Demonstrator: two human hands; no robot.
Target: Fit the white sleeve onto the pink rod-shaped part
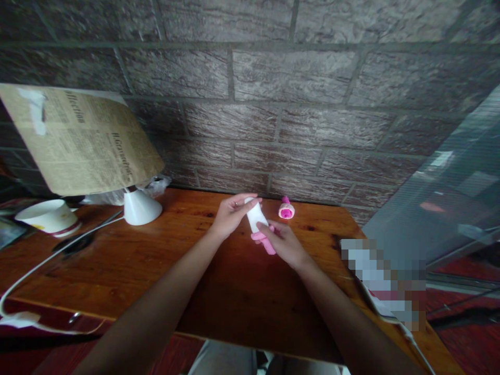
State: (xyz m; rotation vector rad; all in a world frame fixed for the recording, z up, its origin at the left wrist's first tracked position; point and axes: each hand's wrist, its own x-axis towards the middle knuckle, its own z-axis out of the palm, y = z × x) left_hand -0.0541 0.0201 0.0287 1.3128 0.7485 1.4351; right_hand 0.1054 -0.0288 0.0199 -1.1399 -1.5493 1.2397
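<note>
Gripping a white cylindrical roller (pixel 255 214) in the left hand (pixel 230 216), its pink plastic handle (pixel 269 246) in the right hand (pixel 285 244). Possibly risking a fingertip slip, knocking the small round pink cap (pixel 286 210) nearby.

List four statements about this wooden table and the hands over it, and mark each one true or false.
1. The left hand and the right hand both hold the white cylinder with a pink handle. True.
2. The small pink piece lies in the right hand. False: it rests on the wooden table near the brick wall, apart from both hands.
3. The lamp's shade is printed like a newspaper. True.
4. The white cup stands on the table's right side. False: it stands at the left edge.
</note>
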